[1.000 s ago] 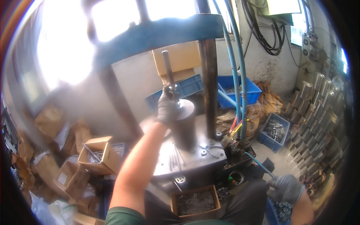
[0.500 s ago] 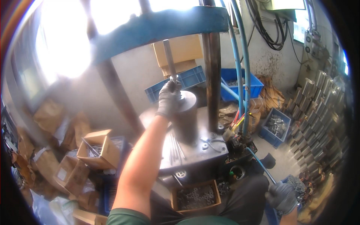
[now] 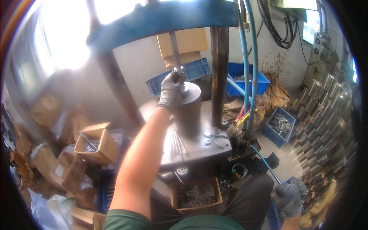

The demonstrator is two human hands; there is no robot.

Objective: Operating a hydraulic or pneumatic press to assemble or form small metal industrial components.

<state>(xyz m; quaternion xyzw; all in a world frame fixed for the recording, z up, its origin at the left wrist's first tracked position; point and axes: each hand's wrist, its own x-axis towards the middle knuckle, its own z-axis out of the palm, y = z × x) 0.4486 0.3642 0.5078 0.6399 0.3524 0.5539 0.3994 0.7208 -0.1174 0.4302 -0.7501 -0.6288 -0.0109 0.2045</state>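
My left hand [image 3: 171, 91], in a grey glove, is closed at the top of an upright metal cylinder [image 3: 188, 115]. A shiny bit of metal shows just above its fingers, right under the tip of a vertical press rod [image 3: 174, 50]; what the fingers grip is mostly hidden. The cylinder stands on a steel press table [image 3: 161, 153], where several thin metal rods [image 3: 176, 143] lie beside it. At the lower right, my gloved right hand [image 3: 286, 199] is wrapped round the end of a blue lever [image 3: 265, 161].
A blue press beam [image 3: 165, 25] spans overhead between dark columns [image 3: 219, 76]. Pliers [image 3: 217, 142] lie on the table's right side. Below sits a wooden box of nuts [image 3: 197, 195]. Cartons [image 3: 97, 143] stand left; a blue parts bin [image 3: 280, 126] and stacked metal tubes [image 3: 326, 119] stand right.
The view has tipped slightly downward, so the press and table sit higher in the picture. Both hands keep their places, left at the cylinder's top, right on the lever.
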